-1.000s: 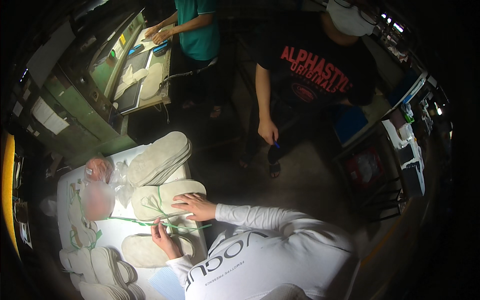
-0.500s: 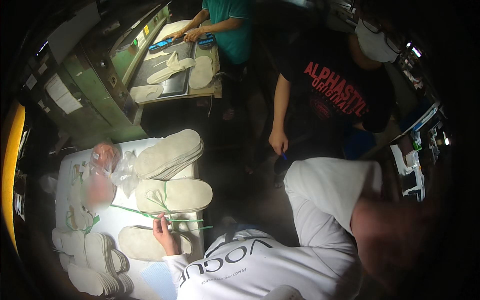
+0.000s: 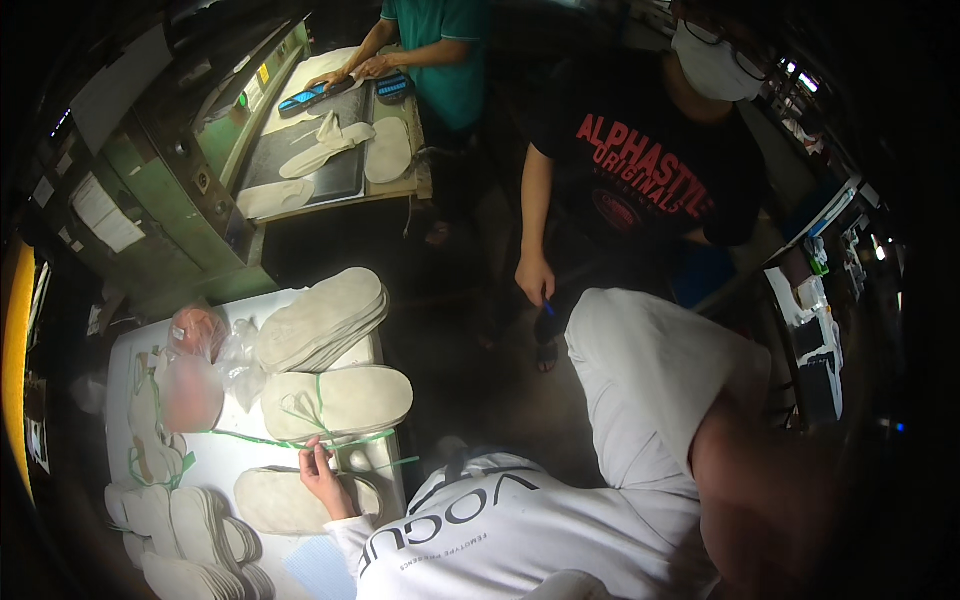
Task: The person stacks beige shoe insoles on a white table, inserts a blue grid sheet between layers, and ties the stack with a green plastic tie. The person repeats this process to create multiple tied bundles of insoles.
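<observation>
My left hand [image 3: 322, 480] is closed, thumb and fingertips pinched at a green string [image 3: 350, 441] beside the stack's near edge. That string runs across the white table and also goes around a stack of pale shoe insoles [image 3: 365, 398], tied in a loose knot on top. Beneath my left wrist lie more pale insoles [image 3: 268, 500]. My right arm [image 3: 745, 490] is bent up close to the camera, its sleeve pushed back; the skin is blurred and dark, and the fingers cannot be made out.
A thicker insole stack [image 3: 320, 325] stands farther back on the white table [image 3: 130, 360], beside clear plastic bags [image 3: 198, 330]. More insole stacks [image 3: 195, 530] fill its near left. A person in black [image 3: 640, 170] stands ahead; another in green [image 3: 440, 60] works at a machine bench [image 3: 350, 190].
The whole view has shifted slightly, moving the bench and both people left in the picture. My left hand stays at the green string, and my right arm remains raised.
</observation>
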Action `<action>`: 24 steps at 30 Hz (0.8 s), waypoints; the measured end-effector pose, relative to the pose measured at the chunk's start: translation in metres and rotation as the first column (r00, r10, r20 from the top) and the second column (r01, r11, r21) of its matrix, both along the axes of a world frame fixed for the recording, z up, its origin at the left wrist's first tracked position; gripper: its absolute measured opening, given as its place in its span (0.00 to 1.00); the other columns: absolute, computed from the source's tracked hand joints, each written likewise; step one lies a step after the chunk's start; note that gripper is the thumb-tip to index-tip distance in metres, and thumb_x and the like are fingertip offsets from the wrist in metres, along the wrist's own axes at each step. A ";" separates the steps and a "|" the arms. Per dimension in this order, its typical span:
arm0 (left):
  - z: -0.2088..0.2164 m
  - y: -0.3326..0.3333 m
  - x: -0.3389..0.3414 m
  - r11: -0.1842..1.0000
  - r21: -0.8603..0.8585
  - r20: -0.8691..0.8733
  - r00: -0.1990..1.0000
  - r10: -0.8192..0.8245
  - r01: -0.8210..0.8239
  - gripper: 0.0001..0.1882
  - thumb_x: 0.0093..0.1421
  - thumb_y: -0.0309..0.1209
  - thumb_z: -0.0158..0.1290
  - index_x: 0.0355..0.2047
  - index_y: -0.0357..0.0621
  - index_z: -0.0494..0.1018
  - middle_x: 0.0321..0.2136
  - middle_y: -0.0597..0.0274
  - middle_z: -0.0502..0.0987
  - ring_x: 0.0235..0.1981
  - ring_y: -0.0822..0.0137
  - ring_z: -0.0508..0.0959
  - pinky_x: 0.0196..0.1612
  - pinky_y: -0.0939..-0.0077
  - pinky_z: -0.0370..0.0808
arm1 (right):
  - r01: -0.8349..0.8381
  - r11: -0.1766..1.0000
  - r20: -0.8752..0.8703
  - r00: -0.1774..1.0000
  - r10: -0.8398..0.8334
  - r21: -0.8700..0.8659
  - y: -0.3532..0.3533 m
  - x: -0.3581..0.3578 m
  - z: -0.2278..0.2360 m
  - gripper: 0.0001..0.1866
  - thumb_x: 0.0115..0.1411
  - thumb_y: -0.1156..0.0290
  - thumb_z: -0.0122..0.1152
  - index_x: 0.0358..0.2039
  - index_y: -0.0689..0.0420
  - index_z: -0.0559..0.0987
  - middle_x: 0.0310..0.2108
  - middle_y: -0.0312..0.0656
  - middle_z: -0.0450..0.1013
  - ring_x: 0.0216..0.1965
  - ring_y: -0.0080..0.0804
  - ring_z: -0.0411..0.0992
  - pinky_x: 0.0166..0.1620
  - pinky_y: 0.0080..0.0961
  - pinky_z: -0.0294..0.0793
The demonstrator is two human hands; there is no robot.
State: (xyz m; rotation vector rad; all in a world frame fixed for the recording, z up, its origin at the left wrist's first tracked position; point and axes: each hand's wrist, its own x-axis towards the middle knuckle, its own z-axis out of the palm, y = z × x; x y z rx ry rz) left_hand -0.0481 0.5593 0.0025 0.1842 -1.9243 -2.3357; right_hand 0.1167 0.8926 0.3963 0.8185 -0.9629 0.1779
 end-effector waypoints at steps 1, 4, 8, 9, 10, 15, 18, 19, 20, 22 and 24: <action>0.000 0.001 0.000 1.000 -0.002 -0.004 1.000 0.012 -0.012 0.07 0.67 0.27 0.50 0.41 0.37 0.73 0.36 0.65 0.75 0.30 0.77 0.69 0.37 0.81 0.70 | -0.004 0.998 0.020 1.000 0.005 -0.061 -0.001 -0.014 -0.009 0.25 0.67 0.46 0.38 0.60 0.42 0.65 0.60 0.45 0.62 0.67 0.51 0.43 0.68 0.53 0.36; 0.003 0.003 0.000 1.000 0.004 -0.013 1.000 0.014 -0.014 0.07 0.67 0.27 0.50 0.42 0.37 0.73 0.35 0.66 0.75 0.30 0.77 0.69 0.37 0.82 0.69 | -0.043 0.979 0.246 0.965 0.093 -0.201 -0.010 -0.066 -0.052 0.27 0.68 0.43 0.35 0.61 0.40 0.64 0.61 0.46 0.61 0.69 0.53 0.39 0.69 0.56 0.31; 0.009 0.004 0.003 0.999 -0.018 -0.010 0.999 0.034 -0.034 0.08 0.66 0.27 0.50 0.43 0.36 0.73 0.35 0.66 0.74 0.30 0.78 0.68 0.36 0.83 0.69 | -0.310 0.917 0.839 0.403 0.366 -0.252 -0.025 -0.122 -0.118 0.35 0.68 0.39 0.25 0.61 0.50 0.66 0.57 0.56 0.67 0.69 0.54 0.44 0.67 0.48 0.44; 0.009 0.003 0.004 0.999 -0.021 -0.004 0.999 0.033 -0.033 0.09 0.66 0.26 0.50 0.44 0.36 0.73 0.35 0.66 0.74 0.30 0.78 0.68 0.36 0.83 0.69 | -0.231 0.934 0.881 0.331 0.338 -0.272 -0.032 -0.124 -0.133 0.37 0.68 0.38 0.23 0.60 0.54 0.68 0.55 0.58 0.69 0.69 0.53 0.48 0.67 0.45 0.48; 0.009 0.003 0.004 0.999 -0.020 -0.020 0.999 0.029 -0.029 0.09 0.66 0.26 0.50 0.44 0.35 0.73 0.35 0.66 0.73 0.29 0.78 0.67 0.36 0.84 0.68 | -0.248 0.902 0.884 0.228 0.408 -0.352 -0.039 -0.126 -0.147 0.37 0.69 0.42 0.26 0.57 0.59 0.72 0.61 0.47 0.65 0.70 0.50 0.46 0.68 0.48 0.42; 0.002 0.001 0.002 0.999 -0.011 -0.015 0.999 0.031 -0.031 0.09 0.66 0.25 0.50 0.45 0.35 0.73 0.38 0.65 0.74 0.29 0.78 0.68 0.35 0.83 0.68 | -0.192 0.880 0.894 0.028 0.447 -0.434 -0.059 -0.125 -0.195 0.28 0.71 0.50 0.30 0.55 0.56 0.73 0.58 0.43 0.67 0.66 0.47 0.53 0.67 0.45 0.49; 0.001 0.000 0.002 0.999 -0.029 -0.010 1.000 0.020 -0.020 0.09 0.66 0.25 0.50 0.44 0.35 0.73 0.39 0.64 0.75 0.30 0.78 0.68 0.36 0.83 0.68 | -0.164 0.871 0.885 -0.023 0.465 -0.462 -0.072 -0.125 -0.219 0.23 0.71 0.55 0.37 0.53 0.55 0.74 0.55 0.42 0.69 0.63 0.45 0.56 0.65 0.42 0.54; 0.003 0.000 0.002 0.998 -0.043 0.028 0.999 0.038 -0.037 0.09 0.66 0.26 0.50 0.44 0.35 0.73 0.39 0.64 0.75 0.30 0.78 0.69 0.36 0.83 0.69 | -0.157 0.869 0.882 -0.040 0.469 -0.469 -0.076 -0.125 -0.229 0.21 0.71 0.57 0.40 0.53 0.55 0.75 0.54 0.41 0.69 0.62 0.44 0.58 0.65 0.41 0.56; 0.005 0.000 0.003 0.999 -0.044 -0.012 1.000 0.014 -0.015 0.09 0.65 0.24 0.50 0.45 0.35 0.73 0.38 0.64 0.75 0.30 0.78 0.69 0.36 0.83 0.69 | -0.122 0.880 0.888 -0.065 0.455 -0.460 -0.083 -0.126 -0.239 0.16 0.67 0.62 0.49 0.49 0.55 0.77 0.51 0.41 0.72 0.59 0.44 0.63 0.63 0.39 0.58; 0.010 0.002 0.005 0.998 -0.067 -0.018 1.000 0.017 -0.019 0.10 0.64 0.22 0.51 0.46 0.35 0.72 0.36 0.65 0.75 0.30 0.79 0.70 0.36 0.84 0.69 | -0.100 0.901 0.901 -0.149 0.407 -0.423 -0.093 -0.130 -0.261 0.14 0.64 0.66 0.53 0.48 0.55 0.78 0.49 0.41 0.73 0.57 0.40 0.66 0.61 0.36 0.60; 0.018 0.005 0.008 0.990 -0.041 -0.040 0.990 -0.136 0.134 0.13 0.62 0.20 0.52 0.48 0.36 0.71 0.33 0.66 0.75 0.30 0.79 0.70 0.35 0.85 0.68 | -0.073 0.888 0.864 -0.282 0.417 -0.453 -0.108 -0.137 -0.286 0.14 0.60 0.70 0.58 0.47 0.55 0.79 0.45 0.41 0.74 0.52 0.35 0.69 0.57 0.33 0.65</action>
